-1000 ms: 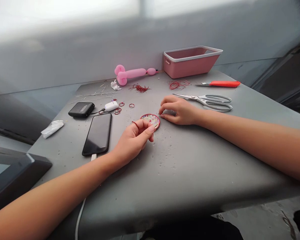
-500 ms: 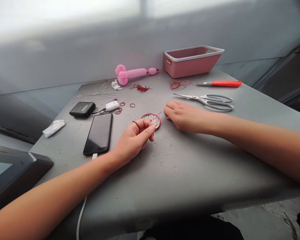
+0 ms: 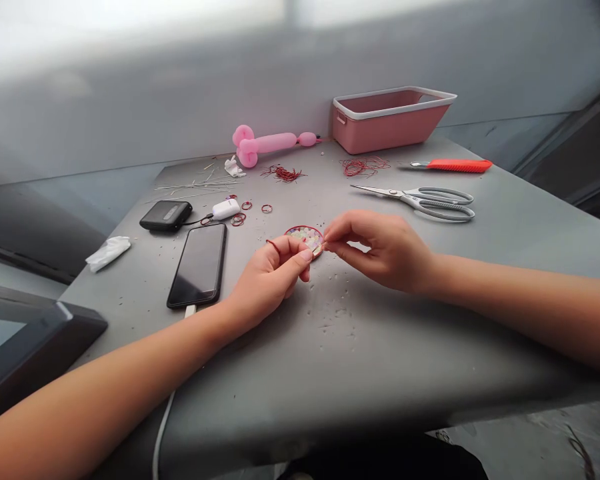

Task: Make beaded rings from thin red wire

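Note:
Thumb and forefinger of my left hand (image 3: 283,263) are pinched on a small, thin piece too small to name. A red cord ring (image 3: 273,246) circles one finger of that hand. My right hand (image 3: 380,250) is also closed in a pinch, its fingertips almost meeting the left ones; whatever lies between them is too small to make out. Just behind both hands is a small round dish (image 3: 305,233) with a red rim, holding many pale, coloured beads. My left fingers hide part of it.
Scissors (image 3: 420,200), a red-handled utility knife (image 3: 455,165) and red thread (image 3: 363,167) lie at right, before a pink basket (image 3: 387,130). A pink balloon (image 3: 270,143) rests at the back. A phone (image 3: 199,263), black box (image 3: 166,215) and tissue (image 3: 108,253) are at left.
My right hand has turned and come in toward my left fingertips, its fingers now in a pinch. My left hand keeps its hold almost unmoved. The view has shifted slightly.

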A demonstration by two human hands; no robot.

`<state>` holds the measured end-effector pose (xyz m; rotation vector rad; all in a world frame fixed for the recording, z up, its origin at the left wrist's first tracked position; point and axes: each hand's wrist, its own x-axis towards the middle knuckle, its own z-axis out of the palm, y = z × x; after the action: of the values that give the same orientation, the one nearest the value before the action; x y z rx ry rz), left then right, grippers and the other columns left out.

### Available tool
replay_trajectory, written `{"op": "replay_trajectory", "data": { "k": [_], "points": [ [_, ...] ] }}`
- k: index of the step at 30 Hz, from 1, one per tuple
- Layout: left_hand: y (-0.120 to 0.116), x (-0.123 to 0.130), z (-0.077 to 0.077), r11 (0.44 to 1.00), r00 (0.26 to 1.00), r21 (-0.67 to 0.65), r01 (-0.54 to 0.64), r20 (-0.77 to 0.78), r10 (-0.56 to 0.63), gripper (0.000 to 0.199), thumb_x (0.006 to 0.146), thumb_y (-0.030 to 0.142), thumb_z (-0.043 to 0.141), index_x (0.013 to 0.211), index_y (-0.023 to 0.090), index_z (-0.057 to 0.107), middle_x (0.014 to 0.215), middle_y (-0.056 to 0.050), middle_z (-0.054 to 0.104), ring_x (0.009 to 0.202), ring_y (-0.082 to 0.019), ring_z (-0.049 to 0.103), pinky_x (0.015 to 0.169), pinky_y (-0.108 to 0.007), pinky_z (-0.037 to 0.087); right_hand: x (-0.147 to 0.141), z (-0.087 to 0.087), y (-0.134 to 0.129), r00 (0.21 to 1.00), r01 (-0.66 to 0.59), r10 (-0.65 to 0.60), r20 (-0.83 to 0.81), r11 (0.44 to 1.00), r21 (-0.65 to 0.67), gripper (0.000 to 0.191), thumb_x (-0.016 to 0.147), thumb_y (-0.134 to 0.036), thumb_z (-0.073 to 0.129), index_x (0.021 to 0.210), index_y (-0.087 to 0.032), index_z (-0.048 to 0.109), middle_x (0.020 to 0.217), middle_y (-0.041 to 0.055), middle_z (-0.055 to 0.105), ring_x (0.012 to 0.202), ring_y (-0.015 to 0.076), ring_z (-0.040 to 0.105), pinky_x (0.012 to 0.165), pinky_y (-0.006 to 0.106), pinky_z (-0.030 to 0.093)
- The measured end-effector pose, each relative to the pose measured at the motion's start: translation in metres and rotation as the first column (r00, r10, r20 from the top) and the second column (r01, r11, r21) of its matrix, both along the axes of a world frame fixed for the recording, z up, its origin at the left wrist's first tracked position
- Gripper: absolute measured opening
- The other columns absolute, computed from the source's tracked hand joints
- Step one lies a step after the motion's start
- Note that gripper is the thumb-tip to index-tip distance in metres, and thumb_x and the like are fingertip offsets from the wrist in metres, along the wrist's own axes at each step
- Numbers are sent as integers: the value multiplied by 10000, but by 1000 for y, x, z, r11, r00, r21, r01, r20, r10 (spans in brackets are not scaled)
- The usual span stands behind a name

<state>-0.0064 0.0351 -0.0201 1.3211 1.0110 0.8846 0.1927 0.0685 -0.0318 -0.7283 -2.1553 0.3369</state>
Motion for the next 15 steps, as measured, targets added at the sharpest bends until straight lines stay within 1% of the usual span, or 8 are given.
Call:
{"op": "replay_trajectory", "data": {
  "k": [3, 5, 7, 10, 15],
  "points": [
    [0, -1, -1, 1000, 1000, 26, 11, -8, -11, 173, 883, 295, 589, 788, 164, 526, 627, 53, 477, 473, -31, 297, 449, -200, 224, -2, -4, -1, 986, -76, 62, -158, 994, -82, 12, 865, -186, 625, 873, -188, 617, 848, 34, 707, 776, 148, 692, 739, 290, 589],
    [0, -2, -1, 999, 1000, 35, 19, -7, -19, 183, 874, 306, 606, 786, 161, 538, 625, 57, 474, 480, -32, 308, 457, -204, 232, -2, -6, -2, 960, -143, 104, -259, 980, -138, 122, 841, -173, 672, 944, -209, 617, 867, 11, 718, 822, 148, 720, 786, 286, 607],
    [0, -2, -1, 999, 1000, 39, 20, 0, -20, 183, 863, 312, 621, 791, 158, 551, 616, 63, 469, 482, -34, 311, 465, -210, 240, -1, -6, -3, 936, -200, 143, -321, 968, -151, 238, 820, -148, 700, 1019, -235, 601, 867, -14, 735, 842, 150, 738, 797, 278, 612],
    [0, -1, 1, 999, 1000, 38, 15, 4, -15, 180, 846, 317, 640, 801, 159, 566, 599, 71, 467, 481, -39, 317, 482, -219, 258, -1, -6, -5, 926, -216, 160, -341, 967, -132, 330, 805, -125, 717, 1076, -258, 585, 846, -34, 756, 837, 151, 747, 788, 267, 608],
    [-1, -1, 1, 1000, 1000, 28, 13, 14, -13, 216, 803, 356, 682, 792, 172, 569, 572, 76, 457, 483, -52, 331, 487, -228, 268, -3, -5, -7, 922, -196, 144, -358, 974, -111, 324, 799, -159, 737, 1064, -261, 583, 839, -27, 763, 826, 156, 750, 785, 276, 620]
  ]
}}
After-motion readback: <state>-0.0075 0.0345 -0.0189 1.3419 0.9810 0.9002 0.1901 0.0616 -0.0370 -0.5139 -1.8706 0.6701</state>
